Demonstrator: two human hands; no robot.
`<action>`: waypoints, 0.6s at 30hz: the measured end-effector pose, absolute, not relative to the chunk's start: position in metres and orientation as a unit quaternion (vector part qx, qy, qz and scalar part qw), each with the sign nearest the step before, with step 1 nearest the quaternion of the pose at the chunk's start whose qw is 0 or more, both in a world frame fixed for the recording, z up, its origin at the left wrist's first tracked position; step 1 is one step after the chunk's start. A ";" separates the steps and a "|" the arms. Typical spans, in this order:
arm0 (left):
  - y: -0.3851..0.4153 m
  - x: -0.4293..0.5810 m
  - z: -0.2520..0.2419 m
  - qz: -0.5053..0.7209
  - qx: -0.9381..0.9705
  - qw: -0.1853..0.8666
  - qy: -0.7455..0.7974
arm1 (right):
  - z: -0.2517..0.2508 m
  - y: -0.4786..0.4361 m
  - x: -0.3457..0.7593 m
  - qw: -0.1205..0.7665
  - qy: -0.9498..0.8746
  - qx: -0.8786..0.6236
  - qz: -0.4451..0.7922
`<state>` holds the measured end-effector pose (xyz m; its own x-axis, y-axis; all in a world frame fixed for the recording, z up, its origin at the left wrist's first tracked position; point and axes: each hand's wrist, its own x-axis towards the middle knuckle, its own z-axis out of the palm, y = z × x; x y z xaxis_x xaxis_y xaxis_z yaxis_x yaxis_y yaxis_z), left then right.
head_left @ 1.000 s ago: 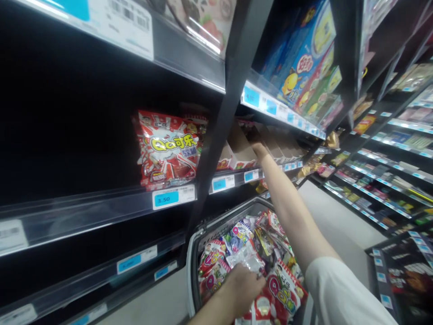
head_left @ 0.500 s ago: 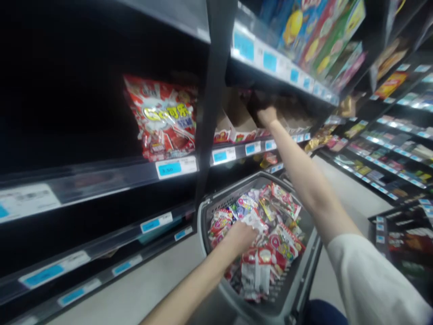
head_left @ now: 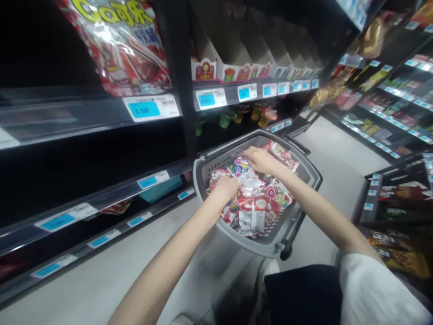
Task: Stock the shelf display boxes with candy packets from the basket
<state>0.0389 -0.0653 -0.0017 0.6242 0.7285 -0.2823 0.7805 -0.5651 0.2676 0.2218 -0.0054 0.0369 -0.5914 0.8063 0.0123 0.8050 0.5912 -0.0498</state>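
Centre of the frame: both hands work in a grey basket (head_left: 306, 178) heaped with snack packets (head_left: 257, 214), set on the shop floor (head_left: 111, 266) beside dark shelving. The left hand (head_left: 226, 187) curls shut around a pale packet (head_left: 249, 180) mid-pile. The right hand (head_left: 259, 158) lies on the packets at the far side, fingers bent; whether it grips anything cannot be told. At upper left, a red bag (head_left: 125, 45) stands on a shelf (head_left: 84, 115) above a blue price tag (head_left: 145, 109). The heap looks loose and high, so a sharp tug could spill neighbouring packets over the rim, and a hard squeeze could burst a thin wrapper.
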 end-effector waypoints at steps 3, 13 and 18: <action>-0.067 0.037 -0.005 -0.108 0.871 0.186 0.442 | -0.001 0.000 0.230 -0.011 -0.875 -0.478 0.075; -0.067 0.040 0.000 -0.131 0.855 0.194 0.463 | -0.045 0.010 0.241 0.061 -0.768 -0.630 0.097; -0.063 0.039 -0.002 -0.131 0.855 0.188 0.464 | -0.052 0.016 0.250 0.195 -0.716 -0.653 0.153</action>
